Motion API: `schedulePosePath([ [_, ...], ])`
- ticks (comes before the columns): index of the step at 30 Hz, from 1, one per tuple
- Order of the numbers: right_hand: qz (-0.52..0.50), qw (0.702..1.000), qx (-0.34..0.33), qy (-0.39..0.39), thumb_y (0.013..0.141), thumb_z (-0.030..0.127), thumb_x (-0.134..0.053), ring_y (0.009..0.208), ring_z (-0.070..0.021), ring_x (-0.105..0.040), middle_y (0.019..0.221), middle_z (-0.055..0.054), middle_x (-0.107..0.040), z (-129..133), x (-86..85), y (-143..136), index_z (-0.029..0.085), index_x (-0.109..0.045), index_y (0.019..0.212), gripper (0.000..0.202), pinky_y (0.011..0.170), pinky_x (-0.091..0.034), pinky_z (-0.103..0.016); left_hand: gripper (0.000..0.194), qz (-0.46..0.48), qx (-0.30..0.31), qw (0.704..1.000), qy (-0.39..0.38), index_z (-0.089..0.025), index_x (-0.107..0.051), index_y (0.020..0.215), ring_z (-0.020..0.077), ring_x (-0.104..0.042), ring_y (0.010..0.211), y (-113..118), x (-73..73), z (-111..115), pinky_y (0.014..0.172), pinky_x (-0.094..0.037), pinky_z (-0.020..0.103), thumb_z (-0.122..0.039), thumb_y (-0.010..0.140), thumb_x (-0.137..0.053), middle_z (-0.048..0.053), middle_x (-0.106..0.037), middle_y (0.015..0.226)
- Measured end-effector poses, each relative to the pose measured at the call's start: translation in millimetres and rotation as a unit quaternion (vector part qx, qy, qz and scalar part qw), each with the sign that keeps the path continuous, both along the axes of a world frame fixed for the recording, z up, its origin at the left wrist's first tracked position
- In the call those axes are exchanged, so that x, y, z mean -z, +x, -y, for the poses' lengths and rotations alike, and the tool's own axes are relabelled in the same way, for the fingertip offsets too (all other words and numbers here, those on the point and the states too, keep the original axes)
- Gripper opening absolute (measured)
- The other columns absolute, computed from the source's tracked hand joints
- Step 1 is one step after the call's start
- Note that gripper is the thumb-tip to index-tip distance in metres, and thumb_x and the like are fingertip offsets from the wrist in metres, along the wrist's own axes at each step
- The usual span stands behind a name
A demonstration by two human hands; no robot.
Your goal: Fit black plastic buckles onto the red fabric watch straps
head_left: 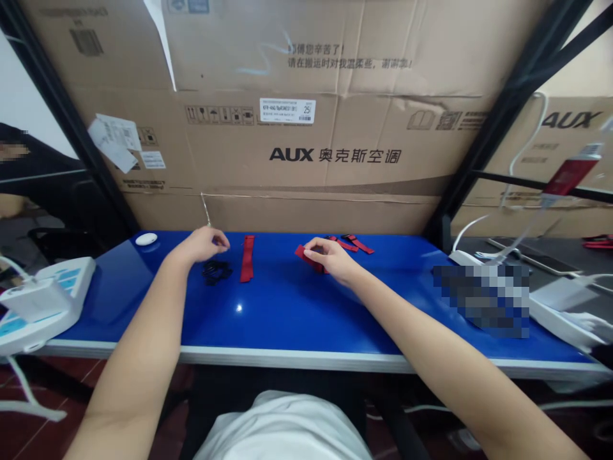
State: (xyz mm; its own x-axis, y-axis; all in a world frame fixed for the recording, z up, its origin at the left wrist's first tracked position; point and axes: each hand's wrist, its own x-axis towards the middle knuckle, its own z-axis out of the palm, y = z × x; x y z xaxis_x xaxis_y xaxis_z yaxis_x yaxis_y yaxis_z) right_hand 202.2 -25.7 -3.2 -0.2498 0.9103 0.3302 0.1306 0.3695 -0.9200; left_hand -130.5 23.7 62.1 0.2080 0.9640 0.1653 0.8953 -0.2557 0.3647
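Observation:
My right hand (330, 257) pinches a red strap (300, 251) between thumb and fingers, just above the blue table. Beside the fingers, more red straps with black buckles (357, 243) lie at the back of the table. My left hand (209, 244) hovers over the table's back left part, its fingers curled; whether they hold anything is too small to tell. Right below it is a small heap of black pieces (216, 271). Between my two hands, a folded red strap (246, 259) lies flat, pointing front to back.
A cardboard wall (335, 191) stands behind the blue table (287, 319). White power strips sit at the left (79, 291) and right (550, 319). A white oval object (146, 239) lies back left. Another person (43, 185) is at far left.

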Motion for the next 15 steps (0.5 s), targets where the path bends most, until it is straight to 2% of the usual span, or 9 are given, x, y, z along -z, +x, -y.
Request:
schedulePosePath([
  [2, -0.007, 1.000, -0.001, 0.001, 0.074, 0.048, -0.069, 0.071, -0.0142, -0.053, 0.077, 0.000, -0.061, 0.2, -0.3, 0.6, 0.019, -0.059, 0.081, 0.031, 0.068, -0.040, -0.027, 0.020, -0.039, 0.010, 0.997, -0.068, -0.021, -0.073, 0.081, 0.0215, -0.064, 0.083, -14.8, 1.9, -4.0, 0.075, -0.048, 0.025, -0.025, 0.062, -0.072, 0.003, -0.072, 0.087],
  [5, 0.003, 1.000, 0.001, 0.007, 0.074, 0.048, -0.069, 0.068, -0.0132, -0.051, 0.074, 0.001, -0.059, 0.1, 0.5, 1.0, 0.018, -0.060, 0.080, 0.032, 0.066, -0.039, -0.027, 0.031, -0.079, 0.020, 0.987, -0.137, -0.024, -0.074, 0.086, 0.0210, -0.064, 0.082, -21.0, 9.2, -6.7, 0.070, -0.047, 0.024, -0.028, 0.054, -0.076, 0.002, -0.072, 0.091],
  [11, 0.006, 1.000, -0.012, -0.006, 0.075, 0.048, -0.069, 0.071, -0.0151, -0.056, 0.076, -0.001, -0.063, 1.4, 1.2, 0.3, 0.019, -0.058, 0.080, 0.032, 0.068, -0.042, -0.028, 0.021, -0.098, -0.003, 0.984, -0.152, -0.022, -0.070, 0.074, 0.0214, -0.064, 0.075, -12.4, 20.1, -11.0, 0.065, -0.046, 0.025, -0.027, 0.054, -0.074, 0.004, -0.072, 0.081],
  [15, -0.020, 0.998, -0.042, -0.033, 0.076, 0.047, -0.070, 0.073, -0.0167, -0.062, 0.076, -0.003, -0.067, 0.8, 3.4, -0.8, 0.019, -0.057, 0.082, 0.032, 0.071, -0.046, -0.030, 0.029, -0.054, -0.003, 0.988, -0.147, -0.021, -0.069, 0.082, 0.0211, -0.066, 0.079, -20.7, 15.8, -10.2, 0.068, -0.047, 0.023, -0.026, 0.054, -0.073, 0.004, -0.073, 0.086],
])
